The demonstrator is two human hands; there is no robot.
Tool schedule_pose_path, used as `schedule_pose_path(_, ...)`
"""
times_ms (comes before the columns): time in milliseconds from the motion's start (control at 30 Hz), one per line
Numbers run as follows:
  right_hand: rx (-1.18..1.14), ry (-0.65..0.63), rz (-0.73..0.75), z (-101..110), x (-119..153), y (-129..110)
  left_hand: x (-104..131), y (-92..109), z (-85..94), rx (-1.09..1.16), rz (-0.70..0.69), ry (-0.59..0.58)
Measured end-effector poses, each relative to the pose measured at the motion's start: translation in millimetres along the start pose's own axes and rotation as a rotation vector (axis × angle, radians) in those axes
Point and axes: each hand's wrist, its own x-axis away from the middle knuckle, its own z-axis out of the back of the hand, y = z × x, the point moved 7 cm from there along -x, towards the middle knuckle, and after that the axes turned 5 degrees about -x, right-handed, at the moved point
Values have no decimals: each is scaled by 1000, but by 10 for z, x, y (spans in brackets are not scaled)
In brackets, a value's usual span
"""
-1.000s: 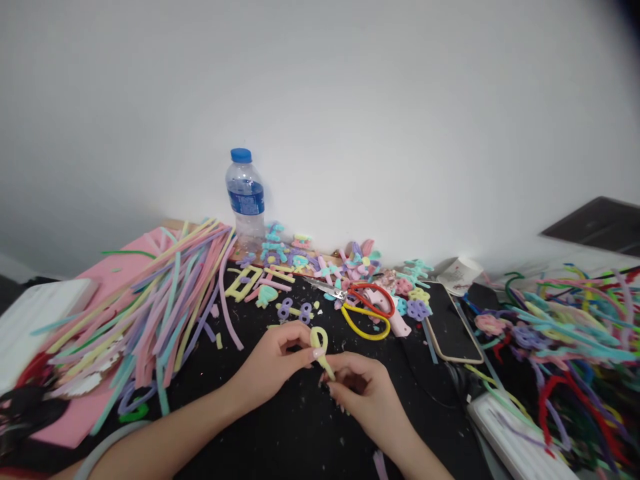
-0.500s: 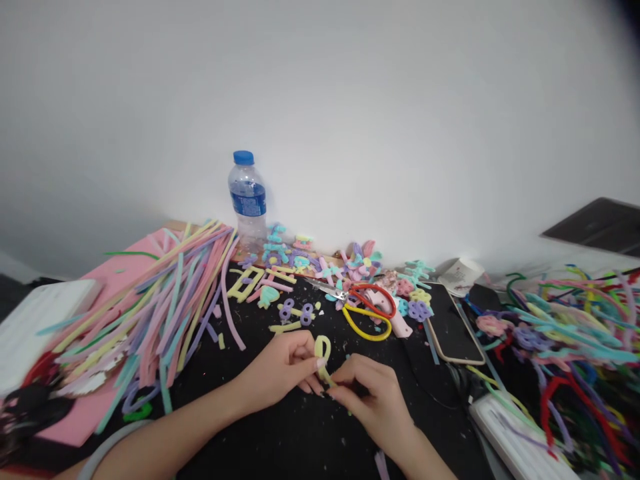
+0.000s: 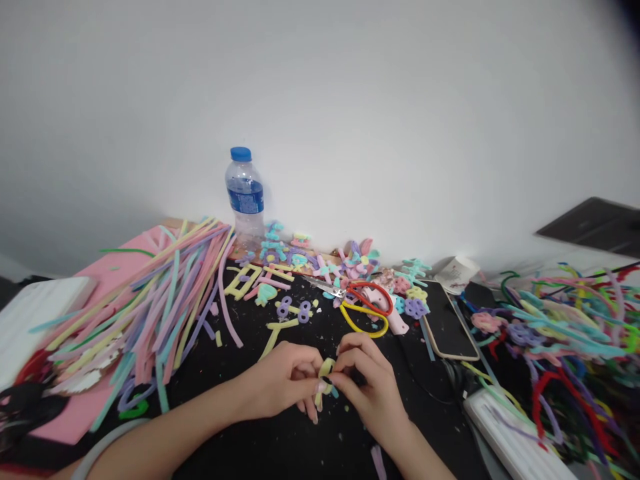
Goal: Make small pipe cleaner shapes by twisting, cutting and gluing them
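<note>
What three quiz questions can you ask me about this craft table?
1. Which colour is the cap on the bottle?
a) red
b) blue
c) green

2. True or false: the scissors lie on the black table, not in a hand.

3. Fill the gap: the left hand and the right hand meet at a small, fuzzy piece that is mostly pale ____.

Key: 1. b; 2. true; 3. yellow.
</note>
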Motion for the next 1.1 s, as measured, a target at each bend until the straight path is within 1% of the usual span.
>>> schedule_pose_path(133, -100, -30, -78, -43, 11, 70, -4, -23, -52, 40, 23, -65)
schedule_pose_path(233, -158, -19, -132, -35, 25, 129, -13, -37, -62, 98, 46, -91)
schedule_pose_path(400, -268, -30, -125, -7, 15, 103, -13, -46, -40, 201, 71, -112)
schedule_pose_path(500, -291, -35, -121, 5, 5, 73, -10, -35, -15, 260, 77, -100)
schedule_pose_path(633, -261, -20, -107, 15, -7, 45, -10, -25, 3, 283, 105, -74)
schedule_pose_path(767, -257, -30, -144, -12, -9, 59, -19, -29, 12, 281, 120, -52)
schedule_pose_path(833, -265, -14, -160, -6, -6, 80, -23, -30, 27, 292, 119, -35)
schedule_pose_path(967, -257, 37, -145, 43, -5, 113, -12, -13, 59, 327, 116, -5)
schedule_pose_path(1100, -256, 68, -146, 75, -6, 145, 6, 21, 55, 362, 124, -11)
